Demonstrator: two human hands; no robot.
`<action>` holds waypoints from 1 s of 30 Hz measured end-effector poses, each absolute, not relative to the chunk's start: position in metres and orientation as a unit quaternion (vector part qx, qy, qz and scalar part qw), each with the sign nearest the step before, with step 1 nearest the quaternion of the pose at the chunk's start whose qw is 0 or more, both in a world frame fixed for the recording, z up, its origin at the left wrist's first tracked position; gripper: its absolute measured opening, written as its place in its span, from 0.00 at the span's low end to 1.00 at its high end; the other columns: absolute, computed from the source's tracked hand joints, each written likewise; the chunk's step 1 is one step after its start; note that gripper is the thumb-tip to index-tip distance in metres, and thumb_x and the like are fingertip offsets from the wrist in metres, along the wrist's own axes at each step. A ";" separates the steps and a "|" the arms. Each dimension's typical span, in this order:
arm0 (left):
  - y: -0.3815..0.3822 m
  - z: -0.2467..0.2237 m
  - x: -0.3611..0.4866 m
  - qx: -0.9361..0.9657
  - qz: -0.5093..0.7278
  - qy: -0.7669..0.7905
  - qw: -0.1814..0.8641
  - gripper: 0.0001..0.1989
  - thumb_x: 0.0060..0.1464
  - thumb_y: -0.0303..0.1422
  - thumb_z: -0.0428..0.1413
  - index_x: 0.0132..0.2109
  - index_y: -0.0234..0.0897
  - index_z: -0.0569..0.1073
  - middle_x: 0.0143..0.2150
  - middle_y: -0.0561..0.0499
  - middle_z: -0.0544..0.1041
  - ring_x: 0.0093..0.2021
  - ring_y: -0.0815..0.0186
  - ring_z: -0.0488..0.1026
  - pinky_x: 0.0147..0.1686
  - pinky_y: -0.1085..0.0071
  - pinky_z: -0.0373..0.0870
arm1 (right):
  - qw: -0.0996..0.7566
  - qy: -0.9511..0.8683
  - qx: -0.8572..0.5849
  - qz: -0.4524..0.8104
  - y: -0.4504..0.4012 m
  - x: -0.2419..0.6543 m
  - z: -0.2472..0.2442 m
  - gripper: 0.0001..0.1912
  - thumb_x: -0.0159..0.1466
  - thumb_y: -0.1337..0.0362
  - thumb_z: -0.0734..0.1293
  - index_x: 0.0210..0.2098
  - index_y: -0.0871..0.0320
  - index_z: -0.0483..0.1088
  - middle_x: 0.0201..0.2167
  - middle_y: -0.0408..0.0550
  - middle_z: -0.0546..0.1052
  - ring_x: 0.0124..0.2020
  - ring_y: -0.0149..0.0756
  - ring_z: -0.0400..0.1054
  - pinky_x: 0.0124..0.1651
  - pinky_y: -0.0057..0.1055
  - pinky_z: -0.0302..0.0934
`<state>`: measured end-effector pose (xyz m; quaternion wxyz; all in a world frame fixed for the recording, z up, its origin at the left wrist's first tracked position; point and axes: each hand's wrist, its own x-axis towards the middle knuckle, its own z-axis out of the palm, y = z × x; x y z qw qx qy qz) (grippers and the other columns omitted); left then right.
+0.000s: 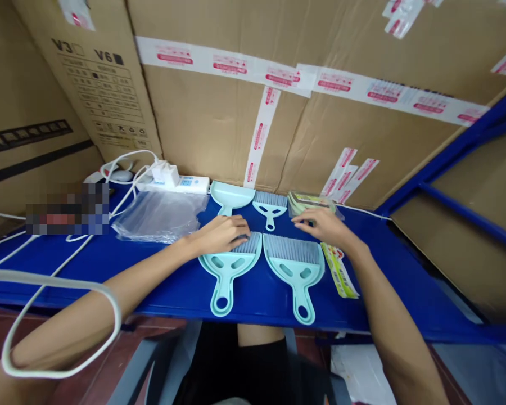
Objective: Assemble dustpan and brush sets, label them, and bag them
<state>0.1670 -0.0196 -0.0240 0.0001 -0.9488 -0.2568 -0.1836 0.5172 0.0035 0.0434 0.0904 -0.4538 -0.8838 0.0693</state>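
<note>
My left hand (224,234) is over the bristles of a mint-green brush (230,260) nested in a dustpan of the same colour. Its fingers are curled together, and what is under their tips is hidden. My right hand (325,226) hovers in front of a clear packet of printed cards (312,202), thumb and fingers slightly apart with nothing visible between them. To the right of the first set lies a second nested brush (295,267). Farther back are a loose dustpan (231,196) and a smaller loose brush (270,208). A yellow-green printed card (339,271) lies below my right hand.
Clear plastic bags (162,214) are stacked on the blue table (253,301), before a white power strip (194,184). White cables (73,261) cross the left side, one looping over my left forearm. Cardboard walls (219,124) enclose the back; a blue frame (438,154) stands right.
</note>
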 end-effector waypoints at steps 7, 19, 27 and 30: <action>0.000 -0.014 0.143 -0.933 -0.208 -0.291 0.016 0.13 0.71 0.34 0.54 0.54 0.36 0.81 0.59 0.42 0.82 0.63 0.49 0.73 0.64 0.49 0.71 | -0.052 -0.802 -0.536 0.259 -0.029 0.568 0.071 0.31 0.58 0.54 0.80 0.58 0.59 0.77 0.45 0.52 0.86 0.32 0.39 0.79 0.34 0.31 0.66; 0.023 -0.036 0.127 -0.908 -0.174 -0.381 -0.022 0.21 0.73 0.40 0.48 0.60 0.37 0.80 0.68 0.39 0.78 0.63 0.50 0.78 0.65 0.51 0.75 | -0.100 -0.771 -0.546 0.310 -0.026 0.557 0.052 0.19 0.49 0.67 0.77 0.37 0.56 0.67 0.27 0.44 0.82 0.23 0.36 0.74 0.26 0.29 0.63; 0.021 -0.033 0.126 -0.909 -0.175 -0.379 -0.008 0.21 0.76 0.44 0.49 0.61 0.37 0.79 0.64 0.39 0.81 0.60 0.50 0.81 0.61 0.55 0.77 | -0.024 -0.809 -0.478 0.341 -0.014 0.563 0.056 0.09 0.57 0.59 0.75 0.33 0.59 0.79 0.29 0.49 0.83 0.29 0.37 0.74 0.34 0.31 0.63; 0.020 -0.031 0.127 -0.911 -0.171 -0.375 -0.013 0.20 0.75 0.43 0.50 0.60 0.36 0.79 0.62 0.39 0.82 0.60 0.49 0.81 0.61 0.53 0.78 | -0.010 -0.826 -0.472 0.308 -0.010 0.554 0.051 0.06 0.58 0.63 0.73 0.32 0.59 0.81 0.28 0.49 0.83 0.30 0.38 0.75 0.36 0.32 0.64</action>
